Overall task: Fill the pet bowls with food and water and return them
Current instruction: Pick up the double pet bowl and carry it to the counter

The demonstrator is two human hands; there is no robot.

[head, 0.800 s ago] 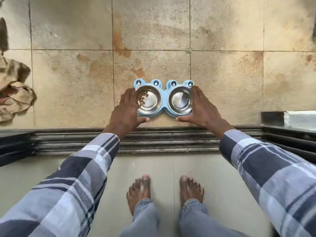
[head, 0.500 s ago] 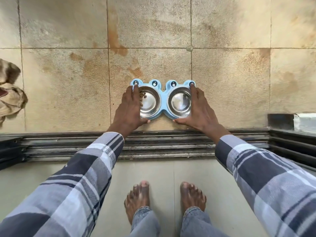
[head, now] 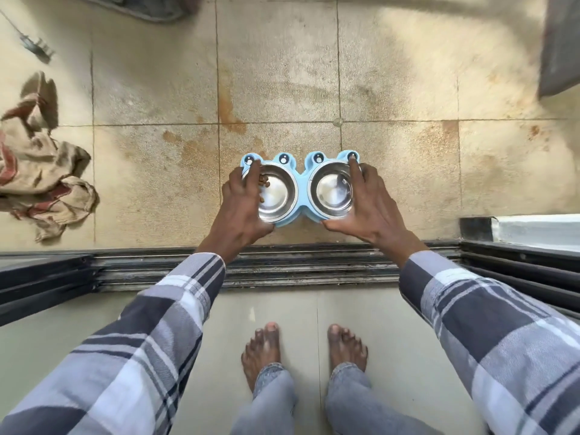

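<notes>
Hands grip the blue 2-bowl stand (head: 300, 183) just past the door track (head: 282, 265), left hand (head: 243, 202) and right hand (head: 365, 202) curled round its ends over tiled floor (head: 408, 152); keep it level so kibble (head: 264, 183) and any water stay in.

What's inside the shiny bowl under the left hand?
A few brown food pieces lie along the left side of the left bowl; the rest shows bare metal. The left hand grips that edge, and its fingers may hide more pieces underneath.
</notes>
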